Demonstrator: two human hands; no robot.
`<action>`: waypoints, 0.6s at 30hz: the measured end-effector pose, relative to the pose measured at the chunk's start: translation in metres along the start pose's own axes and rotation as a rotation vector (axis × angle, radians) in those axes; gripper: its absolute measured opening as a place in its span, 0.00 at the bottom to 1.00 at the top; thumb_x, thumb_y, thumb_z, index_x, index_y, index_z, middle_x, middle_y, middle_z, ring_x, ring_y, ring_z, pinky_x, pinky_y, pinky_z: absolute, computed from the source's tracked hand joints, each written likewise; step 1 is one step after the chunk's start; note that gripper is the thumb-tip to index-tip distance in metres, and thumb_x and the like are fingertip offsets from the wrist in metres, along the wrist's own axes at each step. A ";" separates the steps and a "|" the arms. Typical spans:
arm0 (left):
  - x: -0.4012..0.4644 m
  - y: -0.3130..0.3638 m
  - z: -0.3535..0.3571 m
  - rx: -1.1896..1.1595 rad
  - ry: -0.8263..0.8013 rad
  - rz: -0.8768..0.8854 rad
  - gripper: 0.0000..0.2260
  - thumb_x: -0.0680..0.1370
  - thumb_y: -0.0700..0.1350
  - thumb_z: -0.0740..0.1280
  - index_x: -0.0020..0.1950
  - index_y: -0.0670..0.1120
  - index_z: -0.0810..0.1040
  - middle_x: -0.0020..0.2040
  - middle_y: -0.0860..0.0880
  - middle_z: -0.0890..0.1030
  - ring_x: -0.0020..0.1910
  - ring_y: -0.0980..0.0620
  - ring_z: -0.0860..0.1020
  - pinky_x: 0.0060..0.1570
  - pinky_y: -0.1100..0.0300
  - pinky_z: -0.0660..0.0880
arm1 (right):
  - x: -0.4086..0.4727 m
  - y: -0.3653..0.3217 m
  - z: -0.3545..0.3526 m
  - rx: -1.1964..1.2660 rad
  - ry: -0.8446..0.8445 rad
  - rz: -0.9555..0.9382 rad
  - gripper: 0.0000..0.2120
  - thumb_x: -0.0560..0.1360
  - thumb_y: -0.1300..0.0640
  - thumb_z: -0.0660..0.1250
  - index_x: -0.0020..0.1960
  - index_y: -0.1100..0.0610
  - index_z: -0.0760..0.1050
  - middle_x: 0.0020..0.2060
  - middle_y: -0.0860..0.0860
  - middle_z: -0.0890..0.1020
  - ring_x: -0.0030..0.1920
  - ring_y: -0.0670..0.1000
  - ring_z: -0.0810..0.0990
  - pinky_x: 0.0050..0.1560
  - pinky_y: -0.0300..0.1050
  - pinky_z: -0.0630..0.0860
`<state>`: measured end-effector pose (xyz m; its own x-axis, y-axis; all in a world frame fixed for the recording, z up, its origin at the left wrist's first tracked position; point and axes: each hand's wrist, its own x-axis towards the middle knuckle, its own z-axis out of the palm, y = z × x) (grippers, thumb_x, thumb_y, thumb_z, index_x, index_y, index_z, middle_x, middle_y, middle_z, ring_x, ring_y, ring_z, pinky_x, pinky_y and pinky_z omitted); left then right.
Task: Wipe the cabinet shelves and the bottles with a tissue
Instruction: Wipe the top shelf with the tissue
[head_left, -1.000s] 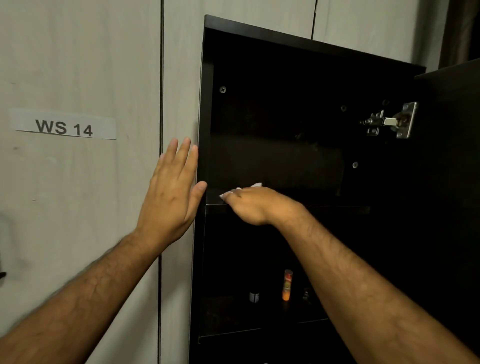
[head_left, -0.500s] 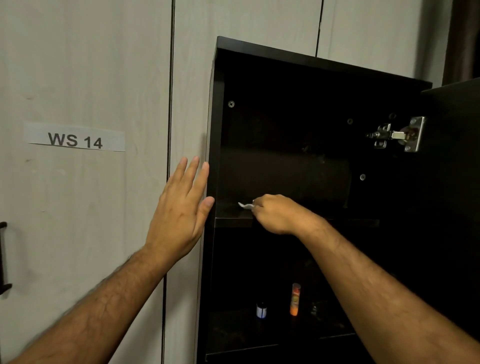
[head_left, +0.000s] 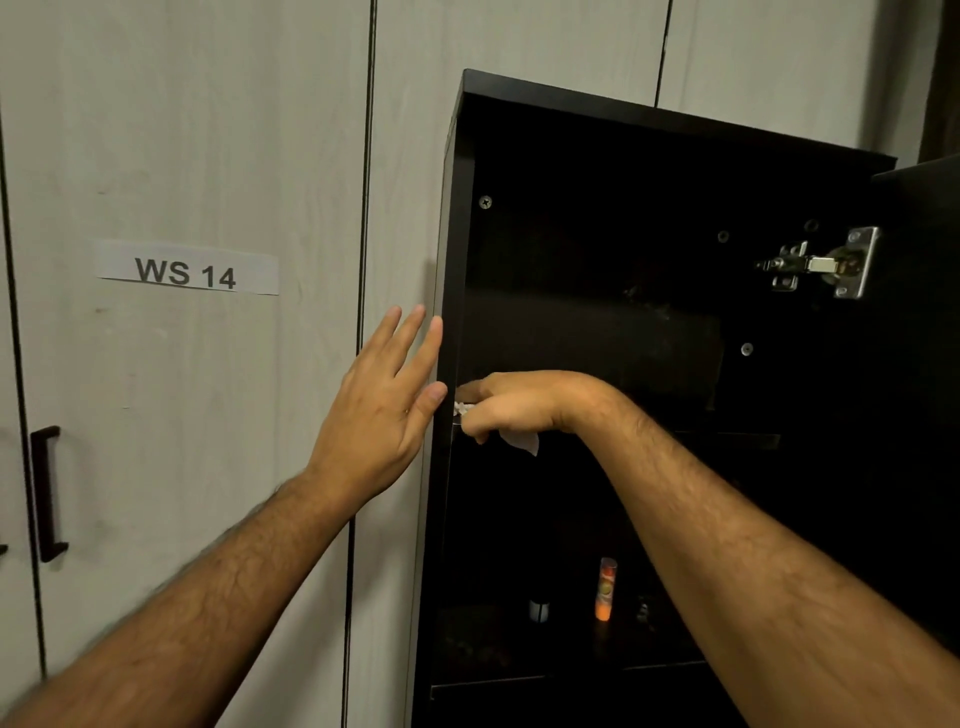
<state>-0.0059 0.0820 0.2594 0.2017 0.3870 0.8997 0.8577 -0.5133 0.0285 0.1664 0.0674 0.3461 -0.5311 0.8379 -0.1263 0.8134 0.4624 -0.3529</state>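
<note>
A tall black cabinet (head_left: 649, 124) stands open against a pale panelled wall. My right hand (head_left: 514, 405) grips a crumpled white tissue (head_left: 519, 441) at the left end of the upper shelf (head_left: 727, 439), by the front edge. My left hand (head_left: 384, 410) lies flat with straight fingers on the cabinet's outer left side, thumb at the front edge. On the lower shelf (head_left: 519, 670) stand an orange bottle (head_left: 605, 588) and a small dark bottle with a white label (head_left: 539, 609). A third small dark item (head_left: 643, 608) beside them is hard to make out.
The open cabinet door (head_left: 919, 364) hangs at the right on a metal hinge (head_left: 826, 265). A paper label reading WS 14 (head_left: 186, 270) is stuck to the wall panel on the left. A dark handle (head_left: 48, 493) sits at the far left.
My right hand has slid the tissue leftwards along the upper shelf to its left end. My left hand has stayed flat against the cabinet's side. The view has shifted slightly.
</note>
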 end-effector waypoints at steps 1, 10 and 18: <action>0.000 0.001 0.001 -0.003 0.001 -0.008 0.25 0.82 0.57 0.48 0.78 0.53 0.46 0.79 0.55 0.49 0.78 0.56 0.44 0.72 0.55 0.48 | -0.002 0.001 0.000 -0.001 0.015 -0.010 0.06 0.76 0.55 0.63 0.52 0.52 0.74 0.41 0.50 0.77 0.41 0.48 0.75 0.43 0.45 0.71; -0.001 0.007 0.000 0.014 -0.002 -0.068 0.27 0.81 0.59 0.46 0.79 0.52 0.49 0.79 0.50 0.54 0.78 0.52 0.50 0.72 0.55 0.52 | -0.040 0.036 0.011 0.005 0.123 -0.263 0.26 0.76 0.62 0.63 0.71 0.47 0.70 0.66 0.42 0.74 0.60 0.43 0.76 0.61 0.40 0.72; -0.002 0.009 -0.004 0.034 -0.004 -0.067 0.27 0.82 0.59 0.47 0.79 0.51 0.51 0.79 0.49 0.55 0.78 0.50 0.53 0.71 0.56 0.52 | -0.030 0.041 0.003 0.006 0.258 -0.026 0.16 0.82 0.53 0.56 0.63 0.53 0.78 0.63 0.48 0.78 0.66 0.50 0.73 0.64 0.44 0.67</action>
<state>-0.0009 0.0737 0.2597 0.1452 0.4228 0.8945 0.8850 -0.4598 0.0736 0.2150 0.0607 0.3328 -0.4736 0.8721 0.1231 0.7983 0.4841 -0.3582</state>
